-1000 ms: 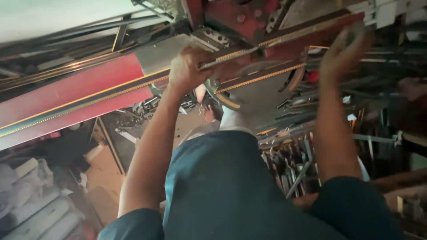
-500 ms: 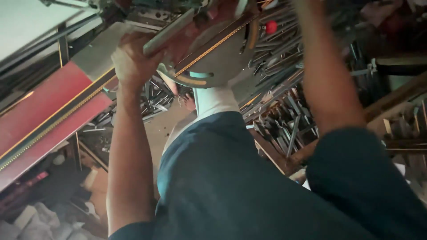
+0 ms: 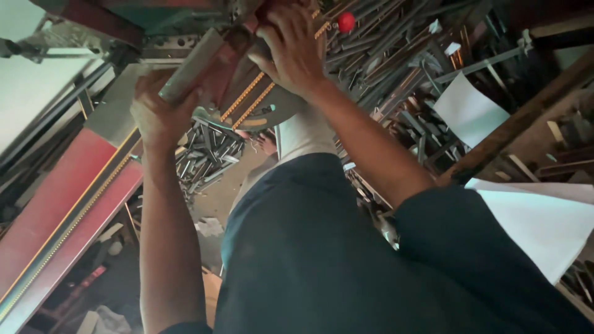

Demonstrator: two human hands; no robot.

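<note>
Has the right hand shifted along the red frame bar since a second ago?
Yes. The right hand has moved leftward, closer to the left hand on the red frame bar.

Dim workshop: a heap of grey metal offcuts (image 3: 207,154) litters the dusty concrete floor (image 3: 232,185), white paper sheets (image 3: 467,111) lie right, pale daylight enters upper left.

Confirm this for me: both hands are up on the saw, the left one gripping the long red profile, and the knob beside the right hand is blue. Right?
Not quite. The head view shows the knob beside the right hand is red, not blue. The rest holds: both hands are up on the saw, and the left hand grips the long red profile.
</note>
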